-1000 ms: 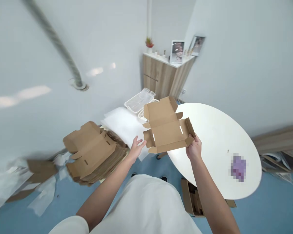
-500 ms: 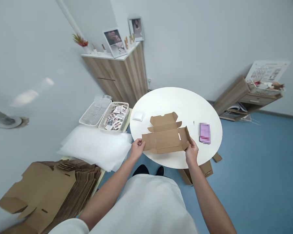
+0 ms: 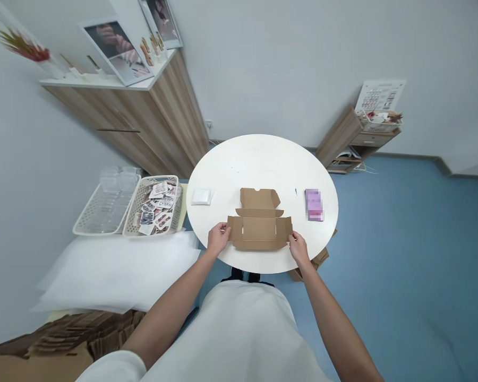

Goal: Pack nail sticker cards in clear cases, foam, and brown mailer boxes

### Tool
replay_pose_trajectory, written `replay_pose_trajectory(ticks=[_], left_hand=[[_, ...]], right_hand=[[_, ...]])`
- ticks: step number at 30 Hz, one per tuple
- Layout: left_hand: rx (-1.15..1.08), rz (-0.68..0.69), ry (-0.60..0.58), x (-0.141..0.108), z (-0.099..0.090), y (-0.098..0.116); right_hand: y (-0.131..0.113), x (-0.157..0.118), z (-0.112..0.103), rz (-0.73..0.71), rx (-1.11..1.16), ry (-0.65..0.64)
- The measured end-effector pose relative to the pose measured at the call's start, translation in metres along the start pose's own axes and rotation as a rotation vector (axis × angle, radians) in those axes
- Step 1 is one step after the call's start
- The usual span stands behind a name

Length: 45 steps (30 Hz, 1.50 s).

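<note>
A brown cardboard box blank, creased into flaps, lies over the near half of the round white table. My left hand pinches its left side flap, while my right hand grips the flap at the right end. Both side flaps appear partly raised, and the lid panel points away from me. To the left on the tabletop rests a small white packet. A purple item, blurred by pixelation, lies to the right.
Left of the table, a basket of printed packets stands beside a basket of clear plastic containers. White sheets and stacked cardboard blanks lie nearer me. A wooden cabinet stands behind; cardboard sits under the table's right side.
The view has turned left and the table appears more square-on. The box blank has gone from slanted to level against the table, its side flaps now folded up by both hands.
</note>
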<state>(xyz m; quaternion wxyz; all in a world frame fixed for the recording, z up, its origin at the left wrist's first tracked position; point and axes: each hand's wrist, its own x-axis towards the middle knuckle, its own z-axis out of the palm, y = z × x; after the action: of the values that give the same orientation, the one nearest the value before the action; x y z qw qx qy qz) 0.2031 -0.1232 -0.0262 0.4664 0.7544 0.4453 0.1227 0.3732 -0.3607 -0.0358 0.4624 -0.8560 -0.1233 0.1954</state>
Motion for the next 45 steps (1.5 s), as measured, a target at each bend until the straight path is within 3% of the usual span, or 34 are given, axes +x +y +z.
replay_pose_trajectory(ticks=[6,10,14,18,21,25,31,39,45], left_hand=[[0.027,0.013,-0.074,0.031,0.011,-0.008],[0.082,0.055,-0.087,0.031,0.014,-0.012],[0.328,0.279,-0.006,0.009,0.013,-0.013],[0.514,0.542,-0.167,-0.013,0.019,-0.009],[0.606,0.609,-0.247,-0.018,0.030,-0.005],[0.684,0.546,-0.271,-0.013,0.046,0.000],[0.758,0.420,-0.279,0.000,0.057,0.016],[0.876,0.266,-0.285,0.018,0.062,0.046],[0.904,0.322,-0.334,0.028,0.064,0.055]], right_hand=[[-0.005,0.012,0.012,0.052,-0.045,-0.016],[-0.002,0.011,0.016,0.108,-0.074,-0.026],[-0.003,0.011,0.008,0.099,-0.239,0.080],[-0.014,0.034,-0.001,0.072,-0.272,0.064],[-0.029,0.066,0.000,0.059,-0.239,-0.014],[-0.047,0.114,0.013,0.077,-0.180,-0.158],[-0.050,0.163,0.036,0.040,-0.263,-0.240],[-0.044,0.168,0.033,-0.053,-0.234,-0.375],[-0.040,0.158,0.026,-0.073,-0.319,-0.446]])
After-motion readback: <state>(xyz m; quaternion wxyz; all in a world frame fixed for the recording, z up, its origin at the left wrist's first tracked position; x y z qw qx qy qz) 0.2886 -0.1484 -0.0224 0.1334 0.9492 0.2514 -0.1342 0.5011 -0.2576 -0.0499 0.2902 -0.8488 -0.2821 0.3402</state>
